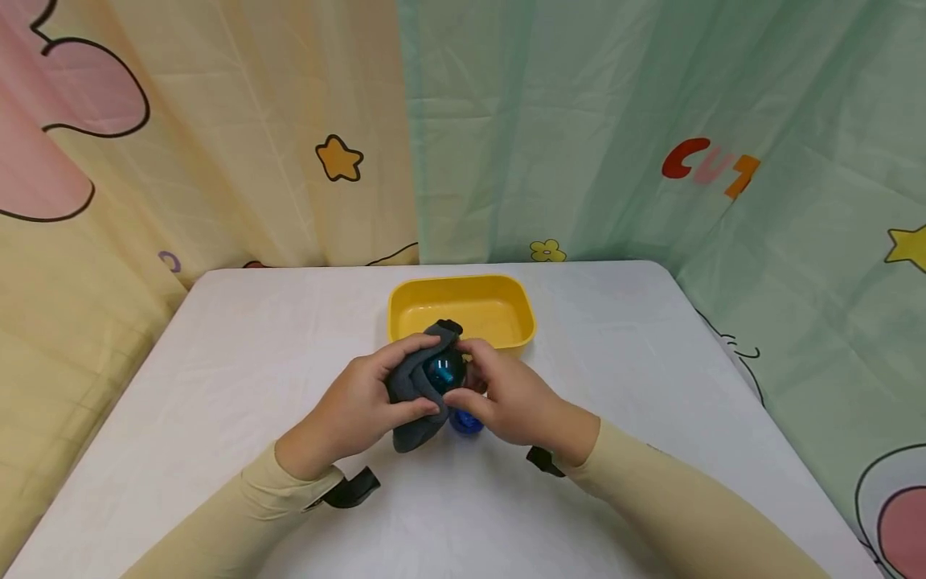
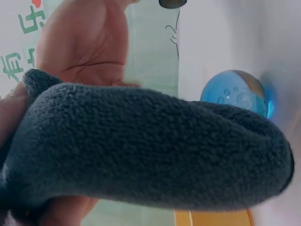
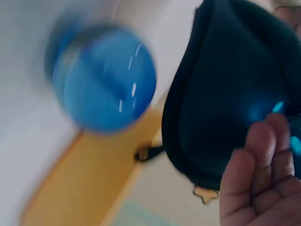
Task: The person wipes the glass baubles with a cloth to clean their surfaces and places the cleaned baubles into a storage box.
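In the head view, my left hand (image 1: 354,406) grips a dark grey-blue fuzzy cloth (image 1: 409,378), thumb on the near side and fingers on the far side. The cloth wraps partly round a shiny dark teal ball (image 1: 444,370). My right hand (image 1: 517,398) holds this ball from the right, thumb and fingers curled at its edges. On the table just below the hands rests a clear blue ball (image 1: 466,423), partly hidden by them. The left wrist view is mostly filled by the folded cloth (image 2: 150,146), with the blue ball (image 2: 230,89) behind it.
A yellow rectangular tray (image 1: 396,310) stands right behind the hands on the white table (image 1: 637,354). Printed curtains (image 1: 550,121) hang along the table's back and sides. Dark straps (image 1: 352,488) sit at both wrists.
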The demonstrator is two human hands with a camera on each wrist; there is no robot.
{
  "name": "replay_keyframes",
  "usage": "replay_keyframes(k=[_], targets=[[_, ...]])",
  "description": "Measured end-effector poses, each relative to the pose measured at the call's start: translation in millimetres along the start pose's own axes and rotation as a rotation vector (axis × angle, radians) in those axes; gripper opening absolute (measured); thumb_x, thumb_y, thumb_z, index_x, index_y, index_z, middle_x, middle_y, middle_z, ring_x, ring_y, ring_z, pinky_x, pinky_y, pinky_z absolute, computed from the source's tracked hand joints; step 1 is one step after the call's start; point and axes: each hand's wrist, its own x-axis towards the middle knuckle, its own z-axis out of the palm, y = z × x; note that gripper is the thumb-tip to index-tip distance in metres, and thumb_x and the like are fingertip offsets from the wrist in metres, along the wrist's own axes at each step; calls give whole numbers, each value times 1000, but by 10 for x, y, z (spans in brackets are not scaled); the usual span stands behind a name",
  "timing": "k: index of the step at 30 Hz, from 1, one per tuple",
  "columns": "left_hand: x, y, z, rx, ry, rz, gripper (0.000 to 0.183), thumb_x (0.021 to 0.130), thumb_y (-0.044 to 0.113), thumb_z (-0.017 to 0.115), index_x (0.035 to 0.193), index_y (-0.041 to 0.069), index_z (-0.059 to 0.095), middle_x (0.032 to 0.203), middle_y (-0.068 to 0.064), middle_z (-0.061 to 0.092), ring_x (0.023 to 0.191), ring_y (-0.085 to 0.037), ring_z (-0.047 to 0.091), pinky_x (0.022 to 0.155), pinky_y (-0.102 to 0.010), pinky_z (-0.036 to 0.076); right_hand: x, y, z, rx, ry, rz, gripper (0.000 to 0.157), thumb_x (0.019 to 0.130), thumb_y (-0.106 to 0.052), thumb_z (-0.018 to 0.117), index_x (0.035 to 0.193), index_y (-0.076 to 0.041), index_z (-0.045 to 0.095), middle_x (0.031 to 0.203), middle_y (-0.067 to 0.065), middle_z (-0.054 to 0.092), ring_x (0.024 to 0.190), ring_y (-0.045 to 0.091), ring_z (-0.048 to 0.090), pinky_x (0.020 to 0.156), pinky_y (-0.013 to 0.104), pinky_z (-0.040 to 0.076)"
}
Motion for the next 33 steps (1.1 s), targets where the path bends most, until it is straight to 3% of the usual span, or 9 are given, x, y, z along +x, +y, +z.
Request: replay_keyframes(k=[4, 7, 12, 17, 21, 23, 27, 30, 33], targets=[[-13, 19, 16, -10, 0, 20, 73, 83, 14, 91, 148, 21, 57, 143, -10, 67, 126, -27, 68, 106, -48, 56, -25, -1, 54, 220, 26, 43, 26, 113, -24, 49, 116, -2, 63, 86, 7, 69, 76, 13, 61, 72, 27, 58], [-15, 32, 18, 2, 20, 9, 74, 83, 15, 91, 148, 21, 57, 143, -10, 67, 126, -27, 67, 106, -47, 56, -47, -29, 93, 190, 78, 0, 34, 113, -25, 49, 135, 0, 57, 106, 7, 74, 91, 12, 69, 85, 29, 61], [-21, 51, 3, -10, 79, -23, 75, 84, 13, 90, 149, 19, 55, 142, -13, 67, 124, -28, 69, 103, -44, 58, -107, -100, 92, 58, 73, -93, 70, 106, -15, 62, 160, -2, 17, 124, 11, 72, 101, 17, 71, 94, 36, 62], [-40, 91, -1, -48, 76, -27, 73, 85, 14, 89, 149, 19, 55, 143, -14, 66, 124, -28, 69, 103, -46, 58, -136, -114, 72, -243, 127, -189, 71, 100, -10, 72, 156, -1, 28, 123, 13, 72, 101, 22, 73, 92, 37, 63], [-65, 122, 10, -67, 36, -14, 71, 86, 14, 88, 149, 18, 56, 142, -14, 67, 125, -29, 69, 103, -48, 58, -155, -114, 55, -311, 160, -209, 67, 98, -15, 75, 151, -1, 36, 111, 9, 75, 89, 17, 73, 83, 31, 63], [-79, 132, 17, -72, 21, -12, 70, 86, 13, 88, 148, 18, 56, 142, -14, 67, 124, -29, 69, 103, -47, 59, -172, -113, 46, -236, 129, -192, 65, 99, -16, 74, 149, 2, 35, 95, 5, 75, 73, 11, 67, 71, 25, 60], [-105, 152, 40, -72, 0, -4, 70, 86, 14, 88, 149, 18, 56, 144, -14, 66, 126, -30, 68, 103, -47, 58, -196, -141, 14, 95, 30, -53, 54, 107, -17, 63, 146, 7, 35, 75, 0, 69, 60, 2, 53, 60, 20, 52], [-121, 171, 60, -68, 9, 1, 71, 86, 15, 88, 149, 18, 55, 144, -14, 66, 127, -30, 68, 105, -48, 57, -205, -174, 10, 277, 25, 55, 43, 111, -19, 55, 143, 7, 43, 79, 2, 72, 69, 5, 62, 69, 23, 58], [-129, 181, 75, -62, 29, -4, 71, 86, 15, 89, 148, 18, 55, 144, -13, 66, 127, -29, 68, 106, -50, 56, -216, -222, 37, 283, 50, 94, 43, 113, -22, 51, 147, 4, 45, 102, 7, 78, 89, 13, 72, 86, 27, 63]])
